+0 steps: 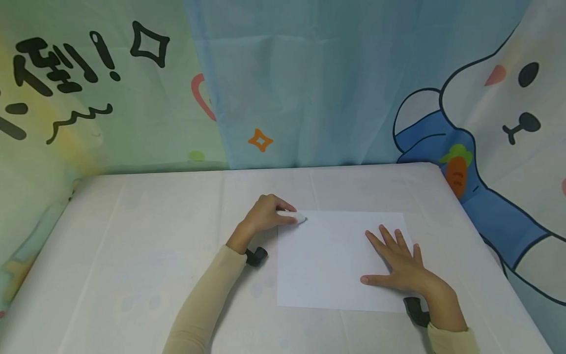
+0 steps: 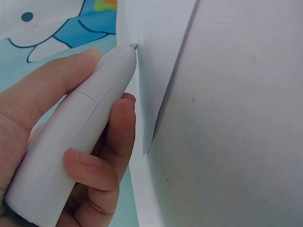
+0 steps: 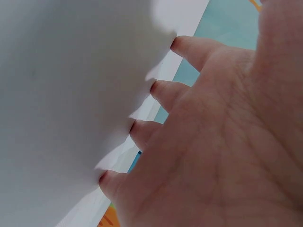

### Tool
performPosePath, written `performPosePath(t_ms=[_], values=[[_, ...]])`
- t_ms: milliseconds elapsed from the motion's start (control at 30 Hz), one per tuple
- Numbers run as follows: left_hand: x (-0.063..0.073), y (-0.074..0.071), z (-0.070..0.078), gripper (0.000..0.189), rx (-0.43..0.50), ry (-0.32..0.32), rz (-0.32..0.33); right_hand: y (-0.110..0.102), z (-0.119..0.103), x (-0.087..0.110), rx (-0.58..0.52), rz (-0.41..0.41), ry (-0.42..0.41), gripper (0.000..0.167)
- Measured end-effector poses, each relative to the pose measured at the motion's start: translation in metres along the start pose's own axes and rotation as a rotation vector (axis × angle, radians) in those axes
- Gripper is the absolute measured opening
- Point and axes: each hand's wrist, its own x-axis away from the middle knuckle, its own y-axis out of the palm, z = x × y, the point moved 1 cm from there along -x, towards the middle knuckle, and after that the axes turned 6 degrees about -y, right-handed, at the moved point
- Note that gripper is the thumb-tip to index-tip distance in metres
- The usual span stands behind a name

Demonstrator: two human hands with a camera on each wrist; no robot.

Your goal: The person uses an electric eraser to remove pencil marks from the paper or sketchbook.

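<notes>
A white sheet of paper lies flat on the table. At its far left corner my left hand grips a thick white pen-shaped tool, fingers and thumb curled around the body. The tool's small metal tip points at the paper, right at its surface in the left wrist view; I cannot tell what kind of pen it is. On the right part of the sheet rests my right hand, fingers spread and straight. Its fingertips press on the paper in the right wrist view.
A white cloth covers the table. Behind it hangs a printed curtain with a cartoon animal on the right. Each wrist carries a small black camera, one at the left wrist and one at the right wrist.
</notes>
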Motion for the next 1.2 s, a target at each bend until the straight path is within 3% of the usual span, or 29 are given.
performPosePath(t_ms=[1200], values=[[-0.0016,0.0018,-0.0024,0.024,0.014,-0.004,0.045,0.0015,0.0029,-0.0014,0.016,0.004,0.005,0.110]])
